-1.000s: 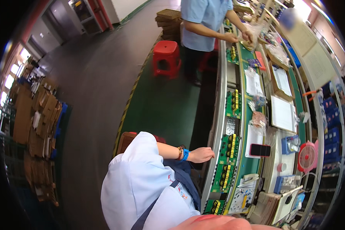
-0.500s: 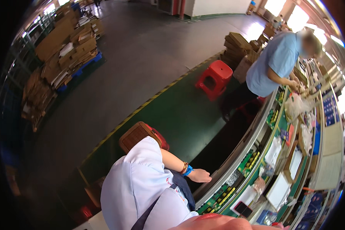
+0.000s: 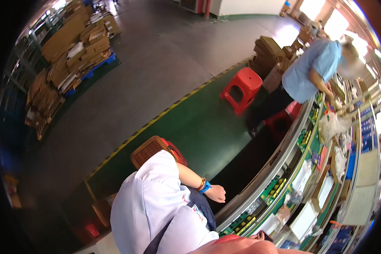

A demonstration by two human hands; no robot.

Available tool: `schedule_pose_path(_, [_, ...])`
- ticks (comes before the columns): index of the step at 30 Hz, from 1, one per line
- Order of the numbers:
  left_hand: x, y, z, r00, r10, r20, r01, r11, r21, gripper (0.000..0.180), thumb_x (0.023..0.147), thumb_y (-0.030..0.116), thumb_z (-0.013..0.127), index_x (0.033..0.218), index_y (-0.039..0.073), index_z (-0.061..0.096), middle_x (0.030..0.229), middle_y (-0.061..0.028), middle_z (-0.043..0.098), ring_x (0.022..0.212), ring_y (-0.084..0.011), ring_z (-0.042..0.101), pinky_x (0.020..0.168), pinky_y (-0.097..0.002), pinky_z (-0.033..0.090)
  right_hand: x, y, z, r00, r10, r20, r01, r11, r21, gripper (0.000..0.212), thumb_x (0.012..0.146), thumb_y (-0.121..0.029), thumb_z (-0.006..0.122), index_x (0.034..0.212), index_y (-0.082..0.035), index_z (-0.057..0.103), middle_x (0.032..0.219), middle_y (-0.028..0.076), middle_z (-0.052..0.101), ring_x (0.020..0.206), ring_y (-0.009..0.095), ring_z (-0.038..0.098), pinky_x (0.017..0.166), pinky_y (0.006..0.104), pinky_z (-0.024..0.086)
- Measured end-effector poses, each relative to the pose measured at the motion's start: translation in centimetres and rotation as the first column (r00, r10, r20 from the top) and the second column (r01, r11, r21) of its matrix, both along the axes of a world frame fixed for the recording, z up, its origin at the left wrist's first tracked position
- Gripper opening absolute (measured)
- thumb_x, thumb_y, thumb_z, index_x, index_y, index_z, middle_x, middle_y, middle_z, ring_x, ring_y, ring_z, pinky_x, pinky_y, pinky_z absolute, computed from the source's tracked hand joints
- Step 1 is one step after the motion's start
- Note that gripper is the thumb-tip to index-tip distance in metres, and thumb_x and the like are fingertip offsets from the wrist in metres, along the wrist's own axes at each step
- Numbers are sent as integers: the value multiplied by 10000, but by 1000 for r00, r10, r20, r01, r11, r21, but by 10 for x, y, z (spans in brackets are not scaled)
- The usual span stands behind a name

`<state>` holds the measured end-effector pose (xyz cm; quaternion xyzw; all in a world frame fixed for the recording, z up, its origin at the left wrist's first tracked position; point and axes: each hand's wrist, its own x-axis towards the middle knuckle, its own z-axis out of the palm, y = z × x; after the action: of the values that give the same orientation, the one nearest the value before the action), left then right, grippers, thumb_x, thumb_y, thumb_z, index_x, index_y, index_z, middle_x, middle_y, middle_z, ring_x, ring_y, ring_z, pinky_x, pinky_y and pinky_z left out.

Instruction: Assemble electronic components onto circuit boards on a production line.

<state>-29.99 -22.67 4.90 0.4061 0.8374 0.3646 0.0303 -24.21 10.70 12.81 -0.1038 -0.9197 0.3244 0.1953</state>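
Two hands of mine in frame. Left hand: lower centre, short of the conveyor rail, back turned up, fingers curled under. Inner side hidden — cannot tell whether the fingertips press together. Blue band and beaded bracelet on that wrist.

Right hand: bottom edge, right of centre, mostly behind my forearm, fingertips at the dark phone. Pinching it or merely touching — cannot tell. Phone sits at the bottom edge, right of centre; white sheet just above, green circuit board to its left.

Upper right: co-worker in a light blue shirt, bent over the line; red stool nearby.
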Motion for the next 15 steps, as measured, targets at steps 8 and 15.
schedule_pose_path(8, [-16,10,30,980,-198,-25,199,974,112,266,743,199,502,507,75,511,493,-150,501,451,-334,505,425,-428,390,64,-52,33,968,-241,-73,250,953,169,259,788,38,477,1038,15,540,1104,175,520,1025,305,484,888,376,390])
schedule_pose_path(15, [11,63,33,881,-466,81,454,881,134,293,790,181,521,519,77,487,496,-136,498,492,-315,524,461,-422,412,186,-89,43,755,-656,11,655,754,55,248,788,32,470,1026,0,532,1088,143,491,900,250,531,811,321,436])
